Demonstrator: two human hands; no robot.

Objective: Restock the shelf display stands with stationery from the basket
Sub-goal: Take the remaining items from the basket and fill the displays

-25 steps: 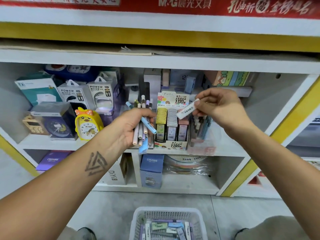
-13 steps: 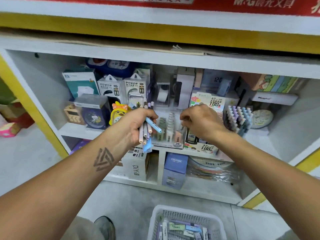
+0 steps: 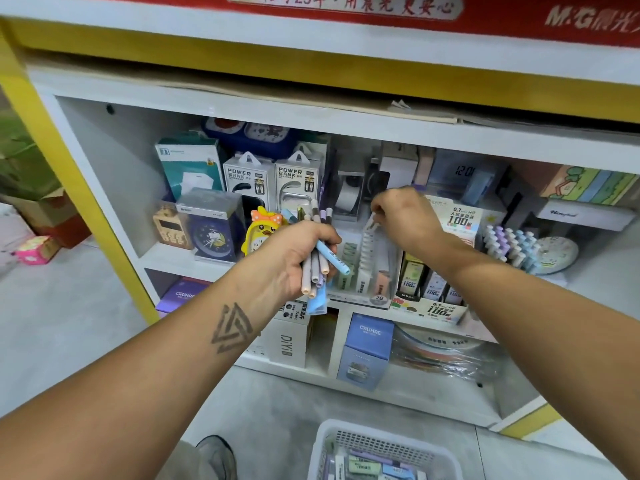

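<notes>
Refill case: small white case (image 3: 372,224) at top of the clear display stand (image 3: 367,268), pinched by right hand (image 3: 403,216); a second ago it was held up clear of the stand.
Right hand: fingers curled down onto the case; lower and further left than before.
Left hand (image 3: 294,258): grips a bundle of pens (image 3: 317,268), unchanged; one blue pen sticks out rightward.
View: shifted left since earlier.
Basket (image 3: 381,448): on floor below, holding more stationery.
Surroundings: duck clock (image 3: 258,233) behind left hand; lead box (image 3: 433,285) right of stand; power bank boxes (image 3: 273,181) behind.
</notes>
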